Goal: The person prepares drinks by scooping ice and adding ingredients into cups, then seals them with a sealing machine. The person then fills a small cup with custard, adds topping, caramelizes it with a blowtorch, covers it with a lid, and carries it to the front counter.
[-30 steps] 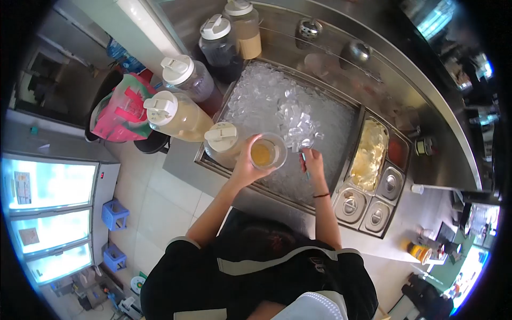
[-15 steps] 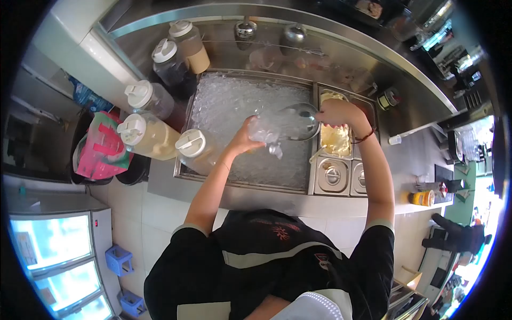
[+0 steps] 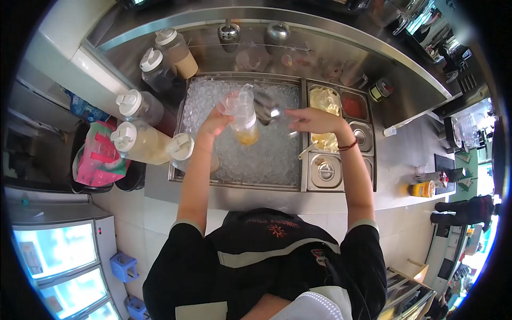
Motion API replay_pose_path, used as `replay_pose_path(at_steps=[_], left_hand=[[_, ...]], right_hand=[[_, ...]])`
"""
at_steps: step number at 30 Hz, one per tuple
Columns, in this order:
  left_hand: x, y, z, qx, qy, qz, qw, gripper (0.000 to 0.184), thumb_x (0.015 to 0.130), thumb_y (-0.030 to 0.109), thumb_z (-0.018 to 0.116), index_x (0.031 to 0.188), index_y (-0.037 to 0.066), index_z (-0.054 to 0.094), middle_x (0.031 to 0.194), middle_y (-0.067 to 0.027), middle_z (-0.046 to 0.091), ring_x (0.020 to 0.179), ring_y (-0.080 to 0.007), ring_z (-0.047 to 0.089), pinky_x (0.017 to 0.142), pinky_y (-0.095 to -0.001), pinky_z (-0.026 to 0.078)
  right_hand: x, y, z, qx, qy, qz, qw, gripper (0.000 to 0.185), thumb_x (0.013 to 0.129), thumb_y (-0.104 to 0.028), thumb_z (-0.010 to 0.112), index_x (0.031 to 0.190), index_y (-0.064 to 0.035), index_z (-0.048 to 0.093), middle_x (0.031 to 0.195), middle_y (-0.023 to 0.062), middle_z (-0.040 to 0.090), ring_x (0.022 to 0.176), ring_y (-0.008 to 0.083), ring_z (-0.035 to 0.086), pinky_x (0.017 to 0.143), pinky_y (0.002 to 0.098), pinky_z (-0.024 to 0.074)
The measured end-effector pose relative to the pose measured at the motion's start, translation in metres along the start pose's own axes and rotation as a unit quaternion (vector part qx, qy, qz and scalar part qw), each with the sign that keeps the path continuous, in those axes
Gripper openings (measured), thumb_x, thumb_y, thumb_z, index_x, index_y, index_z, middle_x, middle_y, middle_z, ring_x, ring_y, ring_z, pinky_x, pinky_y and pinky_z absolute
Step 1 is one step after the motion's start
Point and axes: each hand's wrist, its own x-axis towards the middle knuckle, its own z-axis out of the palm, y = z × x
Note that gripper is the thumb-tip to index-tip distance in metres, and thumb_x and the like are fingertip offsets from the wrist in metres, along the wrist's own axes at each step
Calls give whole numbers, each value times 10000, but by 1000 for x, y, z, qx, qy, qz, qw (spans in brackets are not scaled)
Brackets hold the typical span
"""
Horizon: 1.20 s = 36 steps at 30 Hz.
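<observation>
My left hand (image 3: pixel 216 121) is wrapped round a clear plastic cup (image 3: pixel 242 114) filled with ice, with something yellow-orange in its bottom. The cup is tilted above the ice bin. My right hand (image 3: pixel 317 121) grips a metal ice scoop (image 3: pixel 266 108), smeared by motion, whose bowl is close beside the cup's mouth. Crushed ice (image 3: pixel 250 165) lies in the bin below both hands. Under my right forearm sits a steel pan of pale yellow cream-like food (image 3: pixel 325 101).
Several white-lidded jugs (image 3: pixel 140 140) line the bin's left side. Lidded steel pans (image 3: pixel 326 172) and a pan of red food (image 3: pixel 353 105) are to the right. A raised metal shelf edge (image 3: pixel 298 15) runs behind. A yellow-labelled container (image 3: pixel 422 189) stands farther right.
The cup has moved slightly left and swung more upright, and more ice shows in it. The scoop has moved left towards the cup's mouth with my right hand.
</observation>
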Motion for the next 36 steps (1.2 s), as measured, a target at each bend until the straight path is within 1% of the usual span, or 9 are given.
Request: replay_pose_path(at_steps=[1,11,13,18,21,25,27,33,36], left_hand=[[4,3,3,-42,-32,13,999,859,533,101,806,1281,63,385,1209,-56,501,1142,-208,461,982,-356,353],[17,22,47,2,-58,94,994,987,450,160,835,1301,57,345,1284,-51,412,1179,-208,409,992,-362,339],[13,12,61,17,-26,83,996,1001,447,146,833,1309,65,329,1269,-50,422,1169,-206,416,989,-365,343],[14,1,79,66,65,122,988,1087,410,176,865,1326,87,286,1258,-67,433,1164,-218,424,983,-378,350],[24,10,97,147,28,139,979,1071,440,305,858,1323,97,290,1258,-137,436,1209,-295,387,1017,-427,297],[38,13,112,150,39,133,979,1108,421,360,862,1328,99,282,1257,-156,429,1212,-309,380,1033,-458,274],[49,10,119,86,39,143,985,1123,416,400,858,1330,97,280,1273,-161,412,1218,-322,369,1046,-471,257],[81,-2,159,112,-18,119,986,1117,430,438,849,1332,104,283,1289,-153,396,1226,-318,361,1050,-475,255],[96,-14,192,84,-32,146,985,1045,429,408,862,1286,100,349,1236,-170,457,1145,-315,454,982,-452,346]], right_hand=[[-3,13,-5,38,-25,31,998,566,855,-364,544,1262,8,417,1175,144,548,1029,223,555,860,307,432],[-137,191,-77,218,282,254,899,372,853,-180,542,1178,-2,513,1055,101,618,959,177,575,765,301,463],[-156,267,-72,-67,355,360,860,397,783,-255,578,1107,-26,563,1056,174,603,933,308,587,784,367,464],[-153,335,-61,-202,324,394,836,458,760,-362,598,1078,-36,555,1056,193,583,998,330,550,832,395,452],[-135,338,-67,-272,295,595,696,471,778,-385,595,1128,-82,510,1118,156,547,991,309,561,837,405,459],[-136,399,-65,-146,323,599,718,446,777,-351,600,1112,-68,517,1033,180,576,922,311,581,811,406,474],[-148,406,-73,-191,299,460,814,446,759,-345,628,1059,-36,513,922,215,612,861,347,600,730,421,495],[-138,348,-169,-223,704,229,634,453,740,-366,641,1055,-56,541,850,196,616,799,387,586,689,449,475],[-140,371,-205,-148,590,322,725,387,733,-345,667,988,-63,595,846,135,642,796,326,615,701,419,471]])
